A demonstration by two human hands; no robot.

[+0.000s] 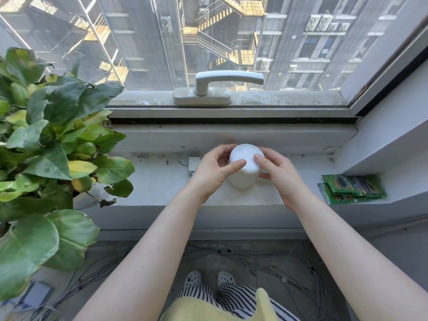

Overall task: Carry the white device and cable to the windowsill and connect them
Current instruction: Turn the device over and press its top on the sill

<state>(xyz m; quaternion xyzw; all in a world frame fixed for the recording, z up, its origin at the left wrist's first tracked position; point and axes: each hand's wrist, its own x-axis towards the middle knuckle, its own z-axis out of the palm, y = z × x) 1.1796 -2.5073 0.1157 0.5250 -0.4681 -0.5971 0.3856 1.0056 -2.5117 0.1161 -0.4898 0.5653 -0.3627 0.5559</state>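
Observation:
The white device, a rounded upright body with a flat oval top, stands on the grey windowsill. My left hand grips its left side, thumb on the top. My right hand holds its right side, with a fingertip pressed on the top. Just left of my left hand lies a small white plug block with a short metal connector end beside it; the cable itself is hidden behind my hand.
A leafy potted plant fills the left end of the sill. Green packets lie at the right end. A white window handle sits on the frame behind. Many thin cables cover the floor below.

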